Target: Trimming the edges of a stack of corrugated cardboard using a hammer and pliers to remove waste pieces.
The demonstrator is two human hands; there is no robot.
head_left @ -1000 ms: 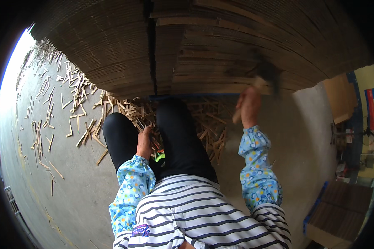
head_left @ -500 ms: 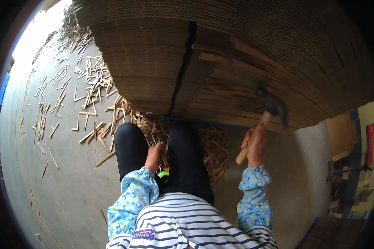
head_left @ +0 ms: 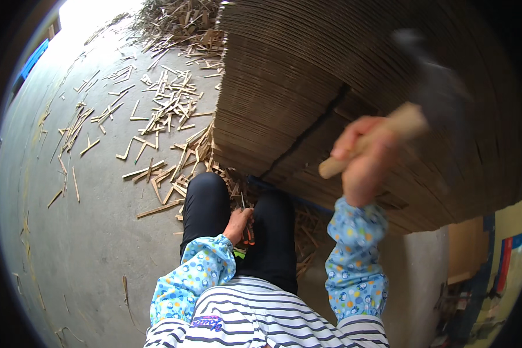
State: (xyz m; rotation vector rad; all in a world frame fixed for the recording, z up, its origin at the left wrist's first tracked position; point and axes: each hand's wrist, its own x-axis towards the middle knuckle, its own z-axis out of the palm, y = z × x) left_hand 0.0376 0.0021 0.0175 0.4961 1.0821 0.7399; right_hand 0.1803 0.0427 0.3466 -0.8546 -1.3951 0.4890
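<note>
1. Two edges of the cardboard stack (head_left: 284,87) are plainly shown: the left edge, and the lower edge, along which a blue strip (head_left: 260,182) is seen. Its face is split by a dark slanting gap (head_left: 307,136).
2. Before the stack's face, toward its right half, a hammer (head_left: 409,119) is gripped by its wooden handle in the right hand (head_left: 367,156). The head is blurred; whether the stack is touched cannot be told.
3. Left of the stack, open room is given by the grey floor (head_left: 104,243), bare in wide patches.
4. Beyond the stack's right end, a brown panel (head_left: 465,246) and a yellowish wall (head_left: 511,255) are seen.
5. Left of the stack, thin tan strips (head_left: 171,107) are scattered, heaped more thickly toward its far left corner.
6. Just on the stack's near side, the way is narrowed by two black-clad knees (head_left: 207,194). Between them, a tool with orange and black handles (head_left: 249,234) is held in the closed left hand (head_left: 236,225), partly hidden.
</note>
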